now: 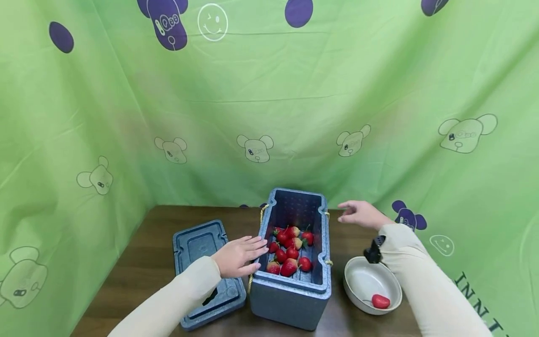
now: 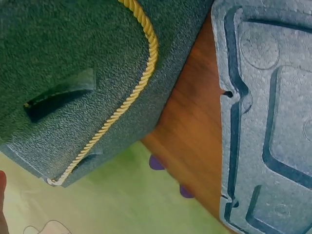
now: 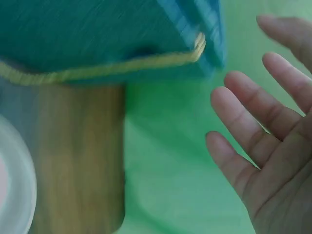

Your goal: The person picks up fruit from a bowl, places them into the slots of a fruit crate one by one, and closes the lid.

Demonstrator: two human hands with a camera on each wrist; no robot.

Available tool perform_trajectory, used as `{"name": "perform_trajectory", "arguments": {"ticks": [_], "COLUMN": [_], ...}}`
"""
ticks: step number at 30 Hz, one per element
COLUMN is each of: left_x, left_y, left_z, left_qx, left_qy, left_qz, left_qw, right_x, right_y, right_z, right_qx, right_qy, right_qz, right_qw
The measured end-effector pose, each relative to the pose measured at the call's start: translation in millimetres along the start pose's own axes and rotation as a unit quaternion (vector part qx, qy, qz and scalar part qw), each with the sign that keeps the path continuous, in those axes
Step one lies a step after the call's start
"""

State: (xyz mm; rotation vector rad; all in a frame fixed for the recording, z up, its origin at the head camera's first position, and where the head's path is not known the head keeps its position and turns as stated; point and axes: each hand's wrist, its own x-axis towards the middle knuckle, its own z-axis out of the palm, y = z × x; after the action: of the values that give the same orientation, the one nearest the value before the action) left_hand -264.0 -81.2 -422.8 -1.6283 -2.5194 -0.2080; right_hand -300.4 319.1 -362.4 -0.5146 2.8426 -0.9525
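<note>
A blue-grey foam box with yellow rope along its sides stands in the middle of the table. Several strawberries lie on its floor. My left hand rests on the box's left rim, fingers straight over the edge. To the right of the box, in the air beside its far end, my right hand holds nothing; in the right wrist view its fingers are spread and slightly bent. Below the right forearm sits a pale bowl with one strawberry inside it.
The box's lid lies on the wooden table, left of the box and partly under the left forearm. A green curtain with printed bear faces hangs behind the table and on both sides.
</note>
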Motion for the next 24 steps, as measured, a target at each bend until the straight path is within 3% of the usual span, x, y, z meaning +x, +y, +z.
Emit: {"name": "perform_trajectory", "arguments": {"ticks": [5,12,19,24], "left_x": [-3.7,-15.7,-20.2,-17.4], "left_y": [3.0,8.2,8.6,11.9], "left_z": [5.7,11.6,20.2,23.7], "left_qx": [0.014,0.027,0.033,0.033], "left_qy": [0.026,0.062,0.136,0.165], "left_qz": [0.013,0.017,0.065,0.085], "left_qw": [0.9995,0.9976,0.9879,0.9821], "right_x": [-40.5,-84.1,-107.6,-119.3], "right_y": [37,81,107,114], "right_z": [4,39,72,82], "right_qx": [-0.005,-0.007,-0.007,0.006], "right_qy": [-0.042,-0.067,-0.092,-0.082], "right_qz": [0.017,0.021,0.053,0.067], "right_qw": [0.9990,0.9975,0.9943,0.9944]}}
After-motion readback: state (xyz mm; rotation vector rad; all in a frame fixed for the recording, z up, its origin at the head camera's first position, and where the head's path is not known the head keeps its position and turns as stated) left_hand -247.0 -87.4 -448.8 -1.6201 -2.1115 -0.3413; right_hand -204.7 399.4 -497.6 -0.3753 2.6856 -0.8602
